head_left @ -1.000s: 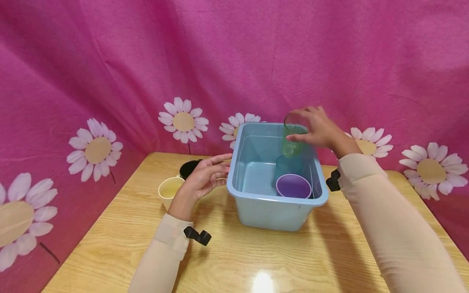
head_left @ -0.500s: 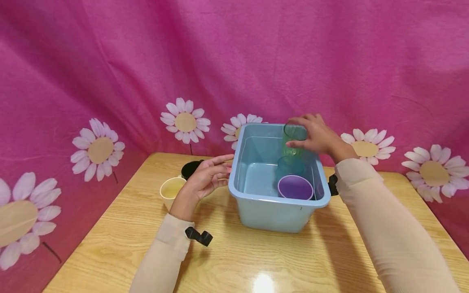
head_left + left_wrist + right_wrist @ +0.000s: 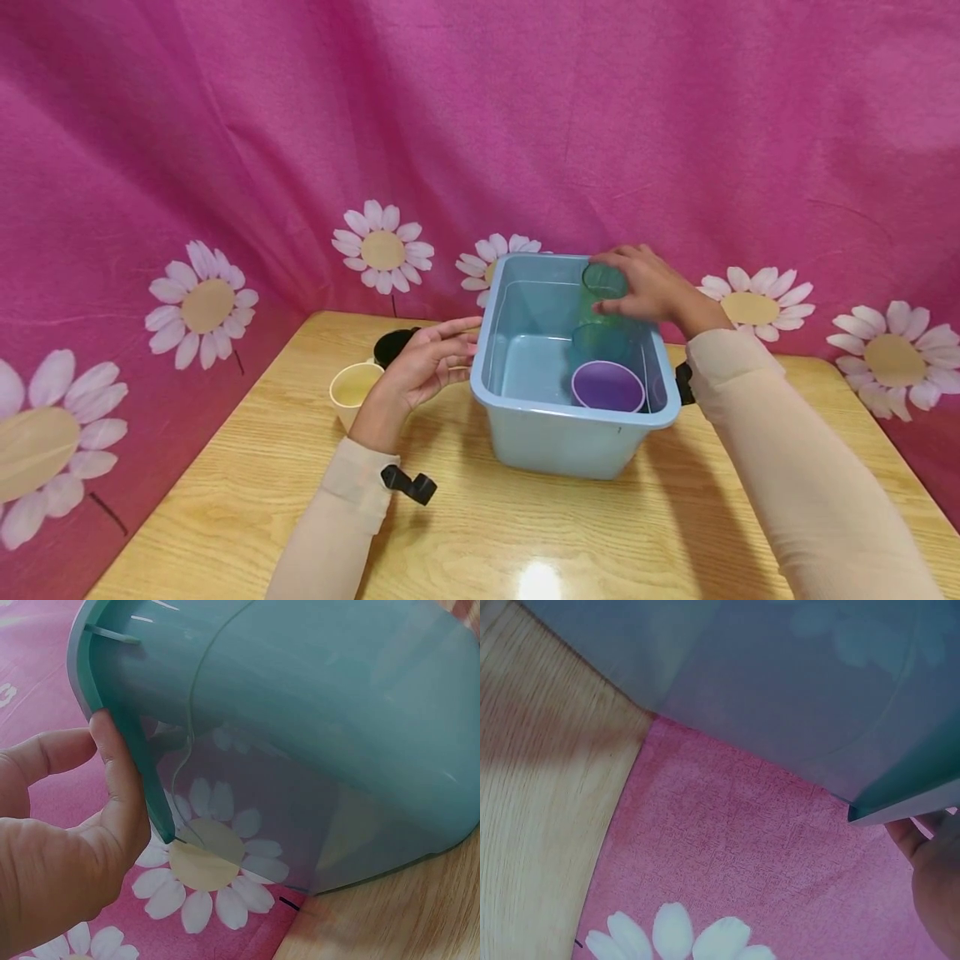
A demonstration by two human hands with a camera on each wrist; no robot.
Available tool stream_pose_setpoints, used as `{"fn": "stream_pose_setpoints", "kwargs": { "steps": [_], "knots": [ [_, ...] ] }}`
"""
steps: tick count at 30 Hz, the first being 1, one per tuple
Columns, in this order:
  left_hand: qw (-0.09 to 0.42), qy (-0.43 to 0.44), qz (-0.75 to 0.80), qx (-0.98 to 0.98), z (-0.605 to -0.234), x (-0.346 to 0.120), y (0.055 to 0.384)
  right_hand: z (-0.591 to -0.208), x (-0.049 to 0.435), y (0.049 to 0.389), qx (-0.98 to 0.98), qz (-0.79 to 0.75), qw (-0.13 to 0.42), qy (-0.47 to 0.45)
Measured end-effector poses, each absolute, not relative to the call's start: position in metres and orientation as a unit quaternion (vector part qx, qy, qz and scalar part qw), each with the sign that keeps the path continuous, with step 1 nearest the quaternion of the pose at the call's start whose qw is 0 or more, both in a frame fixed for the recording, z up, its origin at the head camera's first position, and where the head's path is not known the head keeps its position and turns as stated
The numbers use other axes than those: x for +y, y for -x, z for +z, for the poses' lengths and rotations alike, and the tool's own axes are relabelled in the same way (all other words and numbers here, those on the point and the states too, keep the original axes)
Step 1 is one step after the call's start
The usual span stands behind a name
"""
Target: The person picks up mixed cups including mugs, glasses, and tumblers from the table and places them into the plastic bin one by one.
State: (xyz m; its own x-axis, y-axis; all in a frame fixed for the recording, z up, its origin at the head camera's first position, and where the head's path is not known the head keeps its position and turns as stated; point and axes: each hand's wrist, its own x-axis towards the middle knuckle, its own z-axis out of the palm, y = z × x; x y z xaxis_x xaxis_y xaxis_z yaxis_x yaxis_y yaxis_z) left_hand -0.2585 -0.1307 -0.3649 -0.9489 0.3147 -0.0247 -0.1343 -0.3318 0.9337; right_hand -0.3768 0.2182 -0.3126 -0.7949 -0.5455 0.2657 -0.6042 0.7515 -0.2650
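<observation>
On the table stands a light blue plastic tub (image 3: 555, 442). My right hand (image 3: 651, 285) reaches over its back right corner and holds a clear green cup (image 3: 604, 283) near the rim, thumb in front and fingers behind. The cup is upright inside the tub; its base is hard to make out. In front of it are a bluish see-through cup (image 3: 597, 343) and a purple cup (image 3: 608, 387), lined along the right wall. My left hand (image 3: 426, 365), fingers extended, touches the tub's left side; the left wrist view shows a fingertip against the rim (image 3: 124, 742).
Left of the tub, close to my left wrist, stand a cream cup (image 3: 352, 390) with a yellow inside and a black cup (image 3: 392, 345), partly hidden by the hand. A pink flowered cloth (image 3: 525, 125) hangs behind the wooden table (image 3: 480, 533).
My right hand has lowered the green cup deeper into the tub's back right corner. My left hand has stayed at the tub's left side.
</observation>
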Motion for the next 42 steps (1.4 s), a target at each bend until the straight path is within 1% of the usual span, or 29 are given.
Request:
{"fn": "stream_pose_setpoints", "kwargs": {
  "steps": [14, 21, 34, 42],
  "knots": [
    [0.140, -0.083, 0.813, 0.559, -0.3643, -0.1305, 0.2577, -0.3155, 0.2162, 0.3783, -0.933, 0.130, 0.074, -0.328],
    [0.143, -0.084, 0.812, 0.559, -0.3648, -0.1304, 0.2568, -0.3199, 0.2169, 0.3811, -0.932, 0.122, 0.060, -0.336],
    [0.144, -0.084, 0.815, 0.555, -0.3658, -0.1308, 0.2575, -0.3199, 0.2125, 0.3811, -0.931, 0.107, 0.013, -0.350],
    [0.144, -0.084, 0.814, 0.557, -0.3649, -0.1307, 0.2583, -0.3203, 0.2094, 0.3826, -0.926, 0.111, -0.004, -0.362]
  ]
}}
